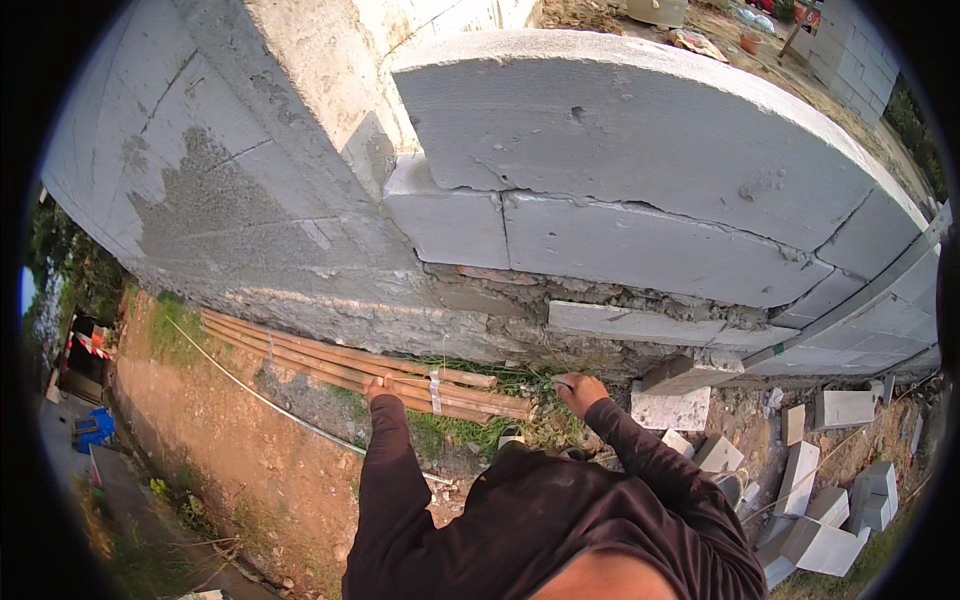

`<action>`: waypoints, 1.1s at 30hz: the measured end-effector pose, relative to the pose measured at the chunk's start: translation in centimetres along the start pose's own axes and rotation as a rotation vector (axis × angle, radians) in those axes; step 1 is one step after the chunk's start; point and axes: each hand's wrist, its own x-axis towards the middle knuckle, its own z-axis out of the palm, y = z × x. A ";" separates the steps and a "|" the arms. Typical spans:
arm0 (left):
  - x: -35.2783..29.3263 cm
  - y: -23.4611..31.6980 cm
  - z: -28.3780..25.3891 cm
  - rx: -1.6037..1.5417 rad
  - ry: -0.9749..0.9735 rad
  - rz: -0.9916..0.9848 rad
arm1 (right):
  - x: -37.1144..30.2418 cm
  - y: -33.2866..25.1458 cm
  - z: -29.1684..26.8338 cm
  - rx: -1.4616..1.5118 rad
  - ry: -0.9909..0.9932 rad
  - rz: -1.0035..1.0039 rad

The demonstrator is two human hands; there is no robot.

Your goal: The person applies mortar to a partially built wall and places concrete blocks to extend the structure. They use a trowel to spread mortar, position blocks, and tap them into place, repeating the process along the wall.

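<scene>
My left hand (381, 388) is closed with its fingertips together, above a bundle of orange-brown pipes (350, 368) lying along the foot of the wall. Whatever its fingers hold is too small to make out. Off to the right, my right hand (582, 394) is closed too, over grass beside the pipe ends. A small greyish thing shows at its fingertips, its kind unclear. A faint thin line seems to run between the two hands. Ahead rises a wall of large pale grey blocks (640, 140), with rough mortar (480, 295) along its lower edge.
A clear band (436, 390) wraps the pipes. At the left, a thin pale pipe (270, 400) lies across bare soil (230, 440). On the right, a block piece (690, 372) juts from the wall base, and several loose blocks (800, 480) lie scattered. My shoe (510, 435) stands below.
</scene>
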 end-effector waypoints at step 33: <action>22.0 7.4 1.8 0.222 0.456 0.298 | -38.2 3.6 14.1 0.361 0.455 1.526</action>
